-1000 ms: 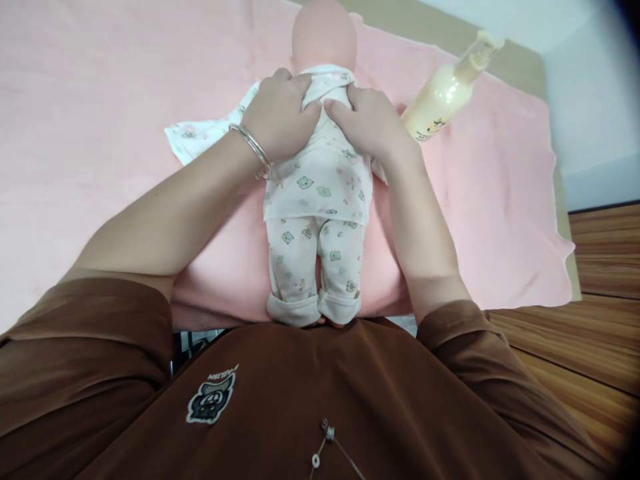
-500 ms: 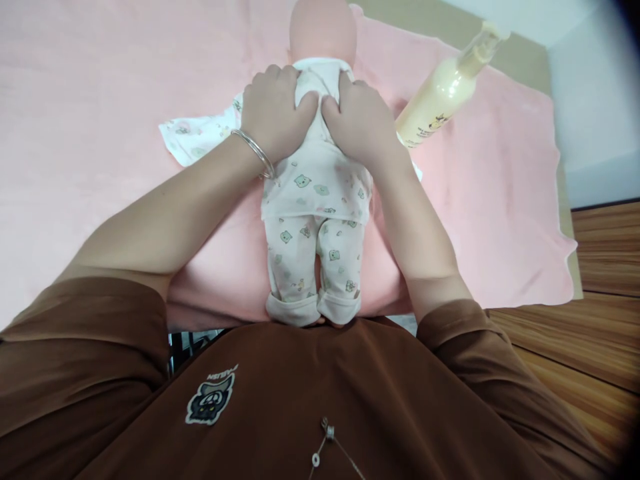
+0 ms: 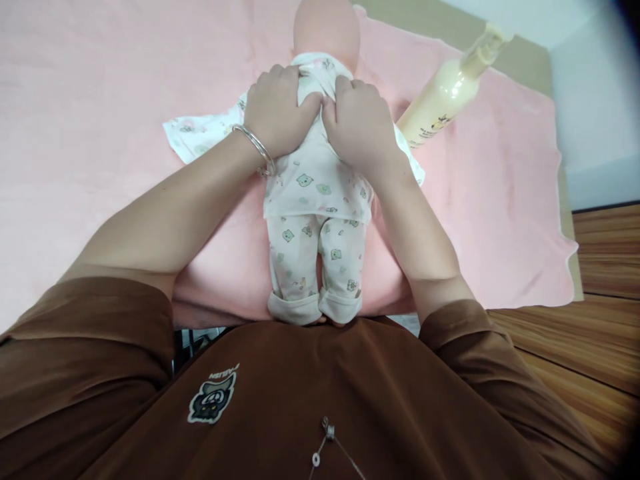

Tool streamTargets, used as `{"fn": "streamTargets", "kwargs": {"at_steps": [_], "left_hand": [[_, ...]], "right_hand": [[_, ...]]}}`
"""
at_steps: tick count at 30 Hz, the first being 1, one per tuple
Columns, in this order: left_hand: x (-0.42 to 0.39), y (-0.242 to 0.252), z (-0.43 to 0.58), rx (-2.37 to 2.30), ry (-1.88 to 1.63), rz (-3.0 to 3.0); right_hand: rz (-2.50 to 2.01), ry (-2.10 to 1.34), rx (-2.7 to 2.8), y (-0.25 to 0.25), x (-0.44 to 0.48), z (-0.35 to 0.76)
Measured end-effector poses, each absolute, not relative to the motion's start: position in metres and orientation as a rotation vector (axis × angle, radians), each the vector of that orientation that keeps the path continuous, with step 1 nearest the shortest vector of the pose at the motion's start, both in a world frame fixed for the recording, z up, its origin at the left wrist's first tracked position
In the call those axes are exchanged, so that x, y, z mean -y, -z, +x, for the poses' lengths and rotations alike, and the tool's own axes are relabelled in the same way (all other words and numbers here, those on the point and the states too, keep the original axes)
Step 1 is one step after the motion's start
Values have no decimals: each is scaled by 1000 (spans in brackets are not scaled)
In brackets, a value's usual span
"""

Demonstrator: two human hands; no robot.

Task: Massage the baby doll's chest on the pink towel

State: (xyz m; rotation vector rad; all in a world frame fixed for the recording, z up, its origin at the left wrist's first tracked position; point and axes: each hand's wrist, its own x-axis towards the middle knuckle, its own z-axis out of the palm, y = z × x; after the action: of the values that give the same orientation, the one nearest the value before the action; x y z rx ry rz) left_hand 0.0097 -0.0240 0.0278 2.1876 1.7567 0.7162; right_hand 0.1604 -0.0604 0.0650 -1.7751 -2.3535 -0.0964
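A bald baby doll (image 3: 327,30) lies with its back toward me and its feet at my belly. It wears a white shirt (image 3: 320,187) and matching trousers (image 3: 343,257) printed with small green animals, the cuffs rolled up. My left hand (image 3: 277,110), a silver bangle at its wrist, is closed on the left side of the doll's upper back. On the other side my right hand (image 3: 357,123) grips it the same way. The two thumbs nearly meet over the spine, with the shirt creased between them. Most fingertips are hidden. The left sleeve (image 3: 200,137) spreads out flat.
A pale yellow pump bottle (image 3: 445,93) is right of the doll, close to my right hand. Beneath everything lies a pink blanket (image 3: 500,200), its wavy edge on the right over a tan surface. Wood-grain boards (image 3: 610,267) show at the right.
The shirt's collar has shifted, and printed fabric now shows at the nape. Doll and hands sit slightly farther right in view. Both hands keep their place on the upper back.
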Motion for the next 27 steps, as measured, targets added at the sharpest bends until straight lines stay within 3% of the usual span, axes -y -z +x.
{"fn": "streamTargets", "kwargs": {"at_steps": [6,16,27], "left_hand": [[18,-22,11,-1778,-784,2174],[12,-16,16,-1836,-842,2140],[10,-12,17,-1876,-903,2099]], "right_hand": [[-1721,132,2354,-59,55,164],[-1713,-313,2112,-37,20,186],[-1751,-317,2046,-29,11,187]]}}
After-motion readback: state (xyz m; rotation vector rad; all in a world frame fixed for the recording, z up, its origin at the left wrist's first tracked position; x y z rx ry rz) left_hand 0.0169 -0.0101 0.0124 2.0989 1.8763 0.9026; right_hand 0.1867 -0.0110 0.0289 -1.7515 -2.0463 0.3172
